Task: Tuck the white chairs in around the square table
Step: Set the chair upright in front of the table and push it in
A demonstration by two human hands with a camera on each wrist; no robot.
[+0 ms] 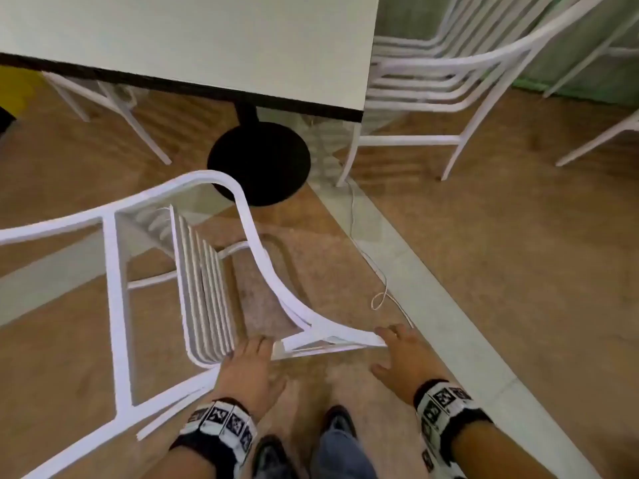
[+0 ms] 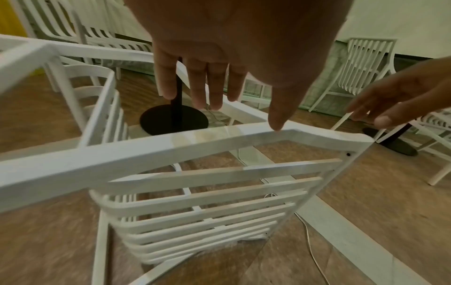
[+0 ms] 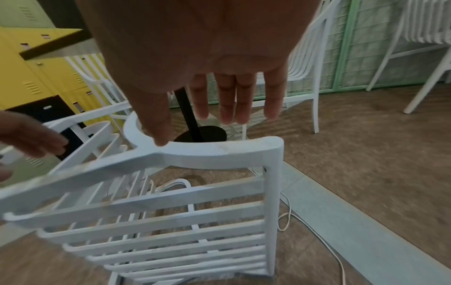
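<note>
A white slatted armchair point(image 1: 204, 288) stands on the floor in front of me, short of the square white table point(image 1: 207, 36) and its black pedestal base point(image 1: 259, 160). My left hand point(image 1: 254, 347) reaches over the left part of the chair's top back rail point(image 2: 171, 148), fingers straight, with the thumb tip touching the rail. My right hand point(image 1: 394, 340) hovers at the rail's right corner point(image 3: 219, 152), fingers straight, with the thumb touching the curved arm rail. Neither hand is curled round the chair.
Another white chair point(image 1: 449, 63) sits at the table's right side, and a third chair's legs point(image 1: 114, 98) show under the left side. A white cable point(image 1: 378, 299) loops on the floor by a pale strip point(image 1: 449, 323). Yellow lockers point(image 3: 36, 77) stand to the left.
</note>
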